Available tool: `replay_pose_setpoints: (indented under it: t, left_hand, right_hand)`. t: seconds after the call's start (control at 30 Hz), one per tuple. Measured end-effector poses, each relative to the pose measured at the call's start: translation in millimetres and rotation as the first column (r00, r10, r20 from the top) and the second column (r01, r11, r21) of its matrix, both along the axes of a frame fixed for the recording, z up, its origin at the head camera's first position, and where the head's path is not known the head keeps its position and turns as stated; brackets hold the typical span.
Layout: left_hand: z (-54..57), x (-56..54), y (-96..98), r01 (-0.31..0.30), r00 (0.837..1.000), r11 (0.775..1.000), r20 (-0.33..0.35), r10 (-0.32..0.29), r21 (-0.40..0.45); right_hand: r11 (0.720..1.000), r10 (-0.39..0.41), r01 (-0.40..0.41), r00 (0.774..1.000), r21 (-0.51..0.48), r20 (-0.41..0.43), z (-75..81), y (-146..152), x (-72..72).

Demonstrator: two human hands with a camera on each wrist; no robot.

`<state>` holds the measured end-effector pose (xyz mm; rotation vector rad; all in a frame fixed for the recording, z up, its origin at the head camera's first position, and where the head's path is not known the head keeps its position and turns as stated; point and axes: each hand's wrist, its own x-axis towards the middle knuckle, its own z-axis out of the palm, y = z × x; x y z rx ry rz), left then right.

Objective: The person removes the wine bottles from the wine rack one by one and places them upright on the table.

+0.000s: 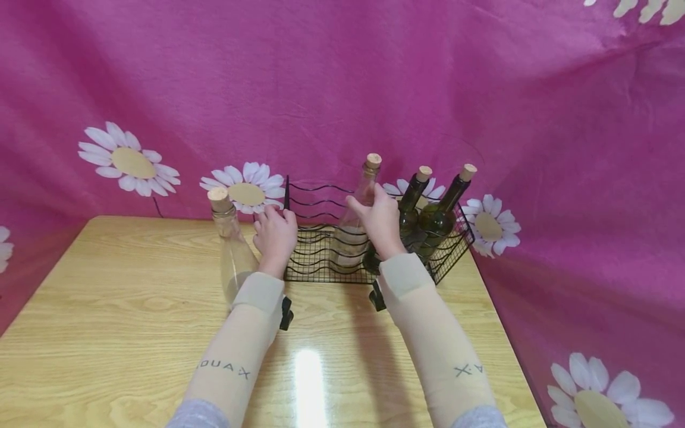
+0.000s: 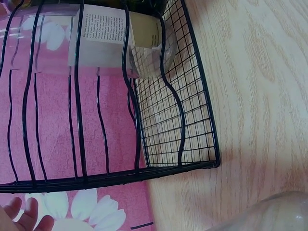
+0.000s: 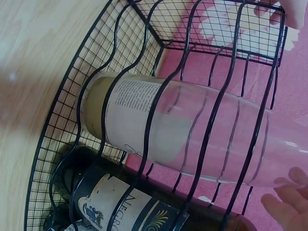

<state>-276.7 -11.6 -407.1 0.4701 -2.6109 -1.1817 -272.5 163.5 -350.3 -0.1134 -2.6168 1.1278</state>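
In the head view, a clear glass bottle with a cork stands in the black wire rack. My right hand holds it near the shoulder, thumb on one side and fingers on the other. The right wrist view shows its label behind the wavy wires and my right fingers at the bottle. My left hand is by the rack's left end. In the left wrist view its loosely bent fingers are outside the side frame, with nothing held.
Two dark green corked bottles lean in the rack's right part. Another clear corked bottle stands on the wooden table, left of my left forearm. A pink flowered cloth hangs behind the table and along its sides.
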Motion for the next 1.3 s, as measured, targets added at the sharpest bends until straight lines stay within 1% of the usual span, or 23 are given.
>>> replay_pose_setpoints:
  t: [0.3, 0.6, 0.8, 0.97, 1.1, 1.23, 1.3]
  left_hand:
    - [-0.2, -0.3, 0.8, 0.017, 1.000, 1.000, 0.011, -0.017, 0.006]
    - [0.0, -0.1, 0.7, 0.019, 1.000, 1.000, 0.008, -0.019, 0.009]
    - [-0.5, -0.3, 0.5, 0.013, 1.000, 1.000, 0.003, -0.013, 0.003]
    - [-0.3, -0.3, 0.4, 0.010, 1.000, 1.000, -0.003, -0.010, -0.004]
    - [0.2, -0.6, 0.2, 0.007, 1.000, 1.000, -0.002, -0.007, -0.009]
    - [0.6, -0.6, -0.3, 0.016, 1.000, 1.000, 0.008, -0.016, -0.011]
    - [0.8, -0.6, -0.4, 0.022, 1.000, 1.000, 0.015, -0.022, -0.014]
  right_hand:
    - [1.000, -0.003, 0.004, 0.999, 0.030, -0.040, -0.2, 1, -0.9]
    - [0.998, 0.001, 0.004, 0.997, 0.058, -0.083, 5.1, 1, -3.5]
    - [0.997, 0.010, -0.003, 0.996, 0.071, -0.088, 8.7, 1, -3.8]
    - [0.998, 0.015, -0.009, 0.995, 0.062, -0.102, 13.7, 1, -3.9]
    - [0.998, 0.017, -0.011, 0.996, 0.067, -0.090, 18.1, 0, -4.1]
    - [0.997, 0.012, -0.006, 0.996, 0.076, -0.083, 22.9, 0, -4.0]
    - [0.997, 0.005, 0.002, 0.996, 0.078, -0.094, 25.1, 0, -3.7]
